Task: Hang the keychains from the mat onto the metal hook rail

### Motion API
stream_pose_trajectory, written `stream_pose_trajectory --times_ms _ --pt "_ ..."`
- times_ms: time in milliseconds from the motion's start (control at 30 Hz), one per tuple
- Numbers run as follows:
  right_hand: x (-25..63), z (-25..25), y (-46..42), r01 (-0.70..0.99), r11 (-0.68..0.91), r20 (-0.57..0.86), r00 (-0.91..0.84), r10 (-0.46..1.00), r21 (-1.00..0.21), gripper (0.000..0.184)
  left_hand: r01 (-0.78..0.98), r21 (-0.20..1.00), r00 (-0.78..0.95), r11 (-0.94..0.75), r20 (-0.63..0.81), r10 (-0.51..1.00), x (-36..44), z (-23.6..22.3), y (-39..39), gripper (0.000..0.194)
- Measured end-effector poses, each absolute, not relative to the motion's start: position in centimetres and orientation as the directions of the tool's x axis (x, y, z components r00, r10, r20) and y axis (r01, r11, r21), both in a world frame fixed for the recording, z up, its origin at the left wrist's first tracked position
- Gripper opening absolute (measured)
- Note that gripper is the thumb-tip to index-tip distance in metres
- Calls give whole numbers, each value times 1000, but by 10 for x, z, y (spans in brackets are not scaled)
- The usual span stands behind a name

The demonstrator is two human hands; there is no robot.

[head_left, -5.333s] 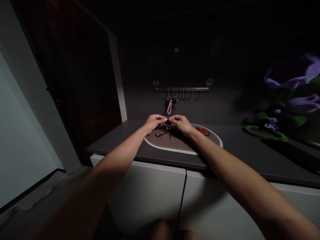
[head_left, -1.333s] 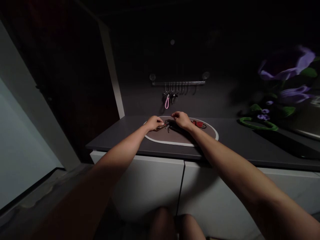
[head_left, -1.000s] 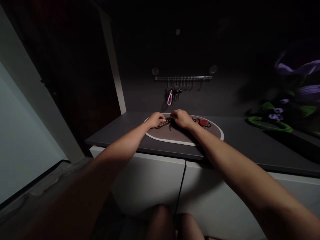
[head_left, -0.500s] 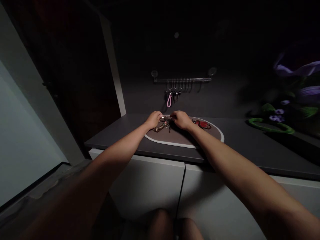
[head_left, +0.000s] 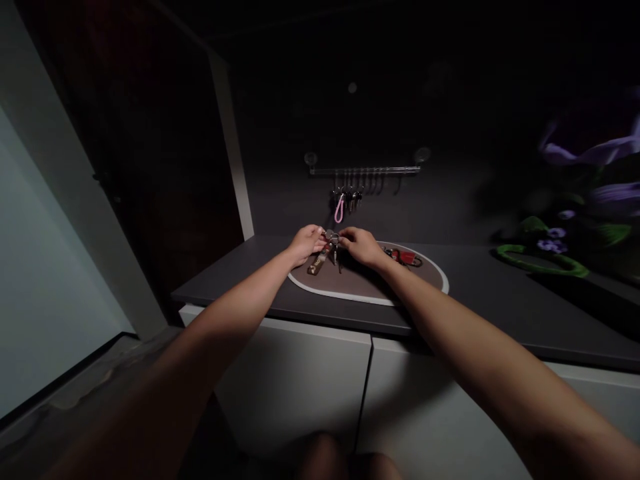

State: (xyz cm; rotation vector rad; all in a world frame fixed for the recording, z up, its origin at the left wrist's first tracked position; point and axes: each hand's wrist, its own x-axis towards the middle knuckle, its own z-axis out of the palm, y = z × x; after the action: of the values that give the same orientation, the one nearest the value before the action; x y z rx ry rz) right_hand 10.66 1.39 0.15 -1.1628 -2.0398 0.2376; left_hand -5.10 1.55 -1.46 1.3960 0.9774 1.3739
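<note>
Over the oval brown mat (head_left: pixel 370 288) with its white rim, my two hands meet at a bunch of keys (head_left: pixel 335 256) on a metal key ring (head_left: pixel 334 237). My left hand (head_left: pixel 306 245) is closed, thumb and fingers pinching the left side of the ring. From the other side, the fingertips of my right hand (head_left: pixel 361 244) pinch the ring too. A brown patterned strap (head_left: pixel 317 262) hangs below it by my left fingers. To the right of my right hand, a red key holder (head_left: pixel 404 257) with dark cords lies on the mat.
On the dark wall, a clear rail (head_left: pixel 365 171) carries several hooks with keys and a pink loop strap (head_left: pixel 339 209). The grey counter (head_left: pixel 480 300) has white cupboard doors (head_left: pixel 295 373) below. Purple flowers (head_left: pixel 553 241) and a green ring (head_left: pixel 543 261) are at the right.
The keys and ring have come up off the mat between my hands, and the strap now hangs more steeply. The camera view has tipped up slightly.
</note>
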Motion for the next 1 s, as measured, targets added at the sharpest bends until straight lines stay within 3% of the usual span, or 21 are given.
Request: stream_pose_trajectory --times_ms 233,467,667,833,1000 --pt "106 -4 23 402 544 476 -264 839 -736 10 -193 943 49 -271 285 957 -51 -11 14 15" --pt "103 2 15 76 370 333 -296 895 -926 7 -322 909 65 -266 301 951 -51 -10 14 14" --pt "104 5 15 -91 343 354 -257 899 -935 14 -357 901 43 -248 281 959 -50 -9 12 13" --pt "106 7 16 -99 413 425 -217 879 -905 21 -264 929 48 -258 280 959 -51 -7 8 2" --pt "107 6 18 -27 510 505 -205 839 -859 26 -207 923 56 -325 343 938 -51 -7 8 20"
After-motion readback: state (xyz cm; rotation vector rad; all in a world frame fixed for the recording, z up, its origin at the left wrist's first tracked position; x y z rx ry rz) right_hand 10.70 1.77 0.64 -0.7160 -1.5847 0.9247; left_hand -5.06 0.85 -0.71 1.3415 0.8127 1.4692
